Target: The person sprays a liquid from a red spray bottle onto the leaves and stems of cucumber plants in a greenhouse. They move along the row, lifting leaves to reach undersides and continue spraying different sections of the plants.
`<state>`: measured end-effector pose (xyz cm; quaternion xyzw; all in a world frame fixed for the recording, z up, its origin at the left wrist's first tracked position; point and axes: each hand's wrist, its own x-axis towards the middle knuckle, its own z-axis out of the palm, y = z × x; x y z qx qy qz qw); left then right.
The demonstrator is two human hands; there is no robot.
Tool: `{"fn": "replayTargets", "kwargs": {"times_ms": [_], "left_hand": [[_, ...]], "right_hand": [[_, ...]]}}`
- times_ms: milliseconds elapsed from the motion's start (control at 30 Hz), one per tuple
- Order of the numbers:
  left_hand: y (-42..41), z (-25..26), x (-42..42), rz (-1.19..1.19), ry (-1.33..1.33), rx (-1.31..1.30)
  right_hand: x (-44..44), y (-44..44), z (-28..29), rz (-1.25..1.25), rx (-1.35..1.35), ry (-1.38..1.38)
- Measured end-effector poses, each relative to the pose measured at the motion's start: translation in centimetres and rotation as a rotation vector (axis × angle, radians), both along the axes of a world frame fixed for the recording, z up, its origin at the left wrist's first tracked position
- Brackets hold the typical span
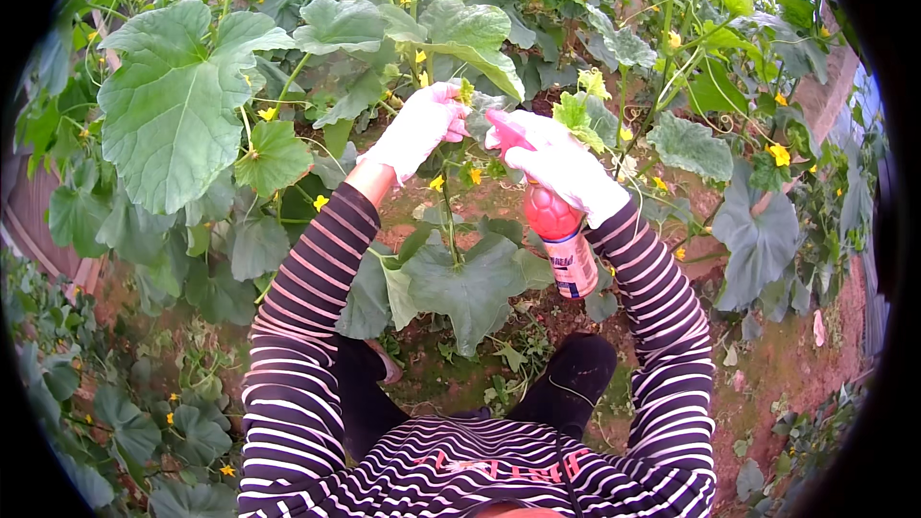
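Note:
My right hand (pixel 550 158), in a white glove, is wrapped around the neck of a red spray bottle (pixel 552 212). The bottle hangs tilted, its pink-red spray head pointing left towards my other hand; its lower label bears writing. My left hand (pixel 429 124), gloved too, has its fingers bent together at a small yellow-green vine shoot (pixel 466 91), whose tip sticks out past the fingertips. The exact hold is partly hidden by the fingers. Below the hands, a vine stem (pixel 450 219) rises from a broad green leaf (pixel 468 284).
Leafy vines with yellow flowers (pixel 778 154) crowd the front and both sides. One large leaf (pixel 176 97) spreads left of my left hand. Thin tendrils and stems stand close to my right wrist. Bare reddish soil (pixel 777 381) and cut greenery lie around my legs.

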<state>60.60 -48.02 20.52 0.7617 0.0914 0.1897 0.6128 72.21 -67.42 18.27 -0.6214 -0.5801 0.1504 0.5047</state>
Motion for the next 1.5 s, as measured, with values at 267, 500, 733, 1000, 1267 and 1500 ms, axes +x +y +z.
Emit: {"fn": "replayTargets", "kwargs": {"times_ms": [267, 500, 733, 1000, 1267, 1500], "left_hand": [[1.1, -1.2, 0.2, -0.029, -0.017, -0.026], [-1.4, 0.5, -1.2, 0.115, 0.093, 0.057], [-0.7, -1.1, -2.2, -0.002, 0.018, 0.045], [-2.5, -0.7, -3.2, -0.132, -0.040, 0.110], [-2.1, -0.9, -4.1, -0.144, -0.101, 0.162], [-1.8, -1.1, -4.3, -0.044, -0.117, 0.232]], "right_hand": [[-1.2, 1.9, 1.6, -0.251, -0.147, -0.028], [-1.2, 1.0, 4.5, 0.017, -0.135, 0.316], [0.7, -0.2, 2.3, 0.121, -0.011, 0.255], [-2.9, -6.9, -3.1, -0.176, 0.137, -0.363], [-4.6, -5.4, -6.9, -0.073, -0.011, 0.467], [-4.5, -4.8, -8.1, -0.072, 0.016, 0.312]]}}
